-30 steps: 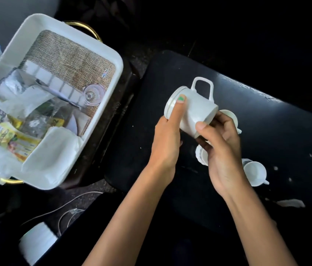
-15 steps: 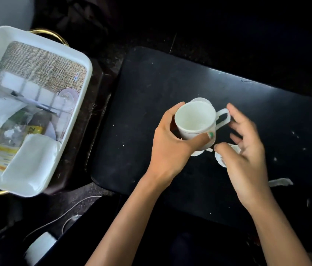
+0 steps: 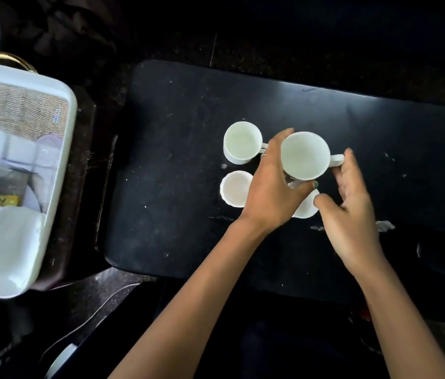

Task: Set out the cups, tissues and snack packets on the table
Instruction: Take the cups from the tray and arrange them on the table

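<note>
Holding now: the left hand [image 3: 270, 192] is wrapped around a white cup [image 3: 305, 155], thumb on the near side and fingers on the far side. It looks lifted a little above the black counter [image 3: 177, 160], but I cannot be sure.
Right hand: the right hand [image 3: 352, 203] is loosely open and grips nothing. Its fingertips touch the cup's handle [image 3: 337, 160], which points to the right of the frame.
Other cups: one cup [image 3: 241, 142] stands upright at center, just left of the held one. A second cup [image 3: 236, 188] sits below it. A third cup [image 3: 307, 206] peeks out under the hands, mostly hidden.
Tray: a white tray [image 3: 60, 170] is at the left edge. A folded tissue [image 3: 5, 242] and a yellow snack packet [image 3: 5, 200] lie in it.
Step, I think: putting this cup down in the free spot to finish a square of four.
How to do it well: bring it straight down, flat on its bottom. Keep a small gap so it does not bump the cups beside it. Let the right hand steady the handle. Let go only when it sits still.
Watch out: the third cup is right under the hands and easy to knock.
Left to do: tissues and snacks are not yet on the counter.
</note>
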